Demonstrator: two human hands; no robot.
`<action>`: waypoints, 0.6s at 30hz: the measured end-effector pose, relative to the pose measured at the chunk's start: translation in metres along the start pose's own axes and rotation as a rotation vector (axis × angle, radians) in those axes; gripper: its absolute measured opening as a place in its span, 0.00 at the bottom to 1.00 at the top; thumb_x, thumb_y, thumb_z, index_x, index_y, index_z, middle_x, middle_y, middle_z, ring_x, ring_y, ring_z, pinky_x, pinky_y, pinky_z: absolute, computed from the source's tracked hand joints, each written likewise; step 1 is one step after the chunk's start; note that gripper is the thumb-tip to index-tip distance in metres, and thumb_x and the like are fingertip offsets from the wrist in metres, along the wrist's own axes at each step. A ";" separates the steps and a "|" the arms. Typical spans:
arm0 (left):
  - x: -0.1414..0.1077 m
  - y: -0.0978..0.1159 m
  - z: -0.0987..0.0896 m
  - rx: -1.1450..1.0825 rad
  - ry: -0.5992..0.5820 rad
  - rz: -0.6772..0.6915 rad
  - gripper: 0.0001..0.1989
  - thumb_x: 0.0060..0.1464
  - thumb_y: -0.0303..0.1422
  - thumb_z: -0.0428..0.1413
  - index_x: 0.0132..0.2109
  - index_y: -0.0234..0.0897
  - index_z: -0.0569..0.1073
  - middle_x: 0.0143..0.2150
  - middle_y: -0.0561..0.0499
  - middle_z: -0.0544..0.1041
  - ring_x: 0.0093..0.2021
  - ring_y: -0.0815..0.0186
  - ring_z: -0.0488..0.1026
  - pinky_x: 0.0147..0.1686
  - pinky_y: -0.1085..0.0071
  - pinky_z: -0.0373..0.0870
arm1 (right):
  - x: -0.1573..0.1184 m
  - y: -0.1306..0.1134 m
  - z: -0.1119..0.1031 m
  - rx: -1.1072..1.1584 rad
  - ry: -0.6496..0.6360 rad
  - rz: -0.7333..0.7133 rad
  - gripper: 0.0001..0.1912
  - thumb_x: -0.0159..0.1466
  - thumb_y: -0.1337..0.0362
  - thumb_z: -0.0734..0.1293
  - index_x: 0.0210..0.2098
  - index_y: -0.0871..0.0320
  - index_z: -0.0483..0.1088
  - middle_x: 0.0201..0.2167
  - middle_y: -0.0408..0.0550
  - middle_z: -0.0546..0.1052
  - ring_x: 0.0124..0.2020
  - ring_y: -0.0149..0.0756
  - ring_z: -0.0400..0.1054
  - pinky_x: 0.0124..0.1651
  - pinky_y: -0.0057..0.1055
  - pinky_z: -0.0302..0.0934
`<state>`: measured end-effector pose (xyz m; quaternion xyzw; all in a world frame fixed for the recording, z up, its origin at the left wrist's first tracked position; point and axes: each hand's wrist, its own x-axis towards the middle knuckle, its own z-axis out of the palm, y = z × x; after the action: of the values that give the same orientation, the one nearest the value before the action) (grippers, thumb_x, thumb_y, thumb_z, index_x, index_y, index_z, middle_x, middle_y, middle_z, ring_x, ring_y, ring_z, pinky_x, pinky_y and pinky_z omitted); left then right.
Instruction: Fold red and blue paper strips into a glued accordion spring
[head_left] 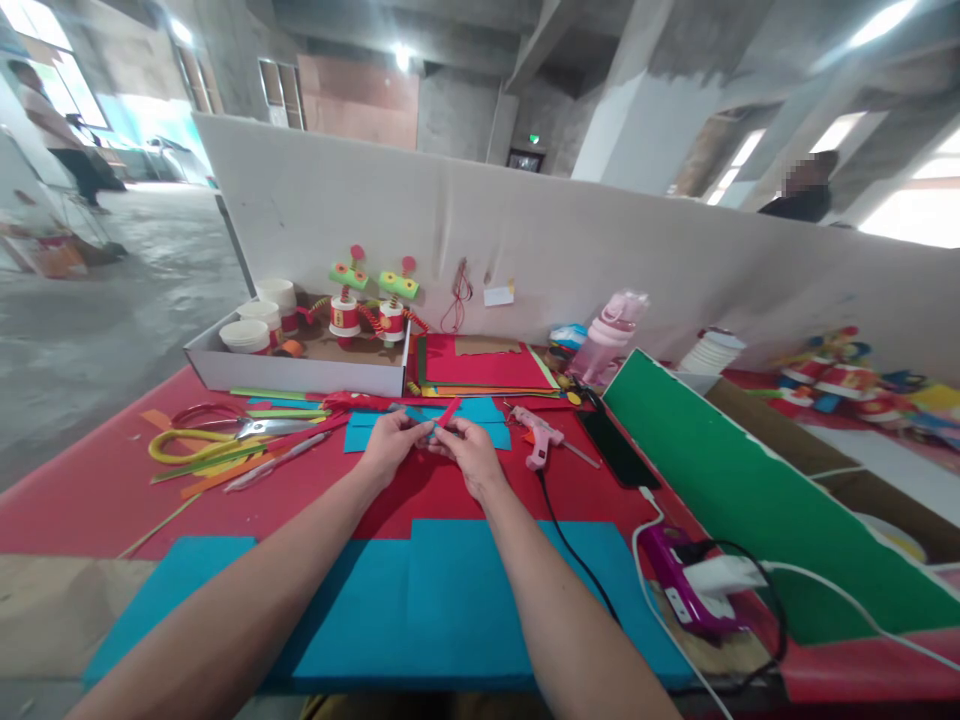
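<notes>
No lettering, brand or number can be read. A small lit green sign (534,138) in the background is too tiny to make out, and so are the printed markings on the red-and-white paper-cup figures (345,318) in the white-sided box (300,376).

Bench (420,500): covered in red. Held strip (450,411): coloured red. Near sheets (367,600): coloured blue. Glue gun (536,432): finished in pink, corded in black. Right-hand panel (750,500): faced in green, edged in white. Power strip (670,560): cased in purple. Far bottle (596,345): tinted pink. Far-left cups (246,335): coloured white, banded in red. Two far figures (345,317): headed in green.
</notes>
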<state>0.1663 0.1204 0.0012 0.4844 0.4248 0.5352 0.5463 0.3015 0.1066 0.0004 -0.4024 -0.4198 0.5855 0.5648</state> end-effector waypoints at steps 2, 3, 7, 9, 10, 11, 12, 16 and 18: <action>0.000 -0.001 0.000 -0.028 0.008 0.010 0.15 0.35 0.39 0.67 0.23 0.34 0.71 0.18 0.54 0.70 0.20 0.71 0.66 0.23 0.74 0.62 | 0.000 0.001 0.001 -0.013 0.016 0.001 0.18 0.43 0.56 0.76 0.27 0.60 0.72 0.25 0.42 0.74 0.25 0.30 0.70 0.34 0.31 0.70; 0.000 -0.001 0.000 -0.042 0.009 0.018 0.15 0.36 0.39 0.67 0.23 0.34 0.71 0.18 0.55 0.70 0.20 0.71 0.65 0.22 0.74 0.62 | 0.001 0.001 0.001 -0.014 0.023 0.005 0.18 0.43 0.56 0.76 0.27 0.60 0.72 0.25 0.42 0.74 0.25 0.30 0.70 0.34 0.31 0.70; 0.003 -0.001 -0.001 -0.104 0.038 0.047 0.15 0.36 0.38 0.67 0.24 0.33 0.71 0.18 0.56 0.69 0.21 0.73 0.64 0.23 0.75 0.61 | 0.001 0.002 -0.001 -0.045 0.041 0.015 0.18 0.43 0.55 0.76 0.26 0.59 0.71 0.23 0.41 0.74 0.24 0.32 0.71 0.33 0.30 0.68; 0.005 0.000 -0.003 -0.150 0.074 0.045 0.15 0.36 0.38 0.67 0.25 0.33 0.71 0.18 0.56 0.69 0.21 0.73 0.64 0.24 0.76 0.61 | 0.001 0.002 -0.002 -0.087 0.051 0.014 0.17 0.44 0.55 0.75 0.27 0.59 0.71 0.22 0.41 0.74 0.24 0.32 0.72 0.30 0.28 0.66; 0.006 0.000 -0.004 -0.177 0.093 0.043 0.15 0.36 0.39 0.67 0.25 0.33 0.72 0.19 0.56 0.69 0.21 0.74 0.64 0.24 0.76 0.61 | 0.002 0.002 -0.003 -0.104 0.058 0.010 0.17 0.45 0.55 0.75 0.27 0.59 0.71 0.21 0.41 0.74 0.23 0.32 0.72 0.28 0.26 0.65; 0.007 0.001 -0.005 -0.202 0.113 0.042 0.16 0.36 0.39 0.67 0.27 0.33 0.73 0.20 0.55 0.70 0.21 0.74 0.64 0.25 0.76 0.61 | 0.002 0.002 -0.003 -0.111 0.068 0.004 0.17 0.45 0.55 0.75 0.27 0.59 0.71 0.21 0.41 0.74 0.23 0.32 0.72 0.27 0.25 0.64; 0.007 0.001 -0.006 -0.225 0.129 0.040 0.16 0.37 0.40 0.67 0.28 0.33 0.73 0.21 0.55 0.71 0.22 0.74 0.64 0.25 0.76 0.62 | 0.002 0.002 -0.003 -0.102 0.081 -0.002 0.16 0.45 0.56 0.75 0.27 0.59 0.71 0.21 0.41 0.75 0.23 0.32 0.72 0.26 0.25 0.64; 0.006 0.003 -0.005 -0.238 0.110 0.024 0.18 0.41 0.44 0.64 0.32 0.33 0.75 0.25 0.52 0.73 0.23 0.73 0.67 0.26 0.75 0.63 | 0.002 0.001 -0.001 0.025 0.155 -0.014 0.15 0.44 0.58 0.75 0.26 0.59 0.70 0.21 0.43 0.77 0.24 0.33 0.74 0.30 0.27 0.67; 0.004 0.004 -0.002 -0.174 0.033 0.015 0.18 0.41 0.44 0.64 0.32 0.32 0.75 0.25 0.52 0.73 0.24 0.72 0.67 0.26 0.75 0.64 | 0.003 0.001 0.000 0.076 0.171 -0.026 0.15 0.43 0.59 0.76 0.25 0.60 0.70 0.22 0.44 0.77 0.25 0.35 0.74 0.32 0.30 0.69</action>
<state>0.1634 0.1240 0.0052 0.4292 0.3821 0.5822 0.5752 0.3008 0.1091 -0.0007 -0.4236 -0.3525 0.5570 0.6213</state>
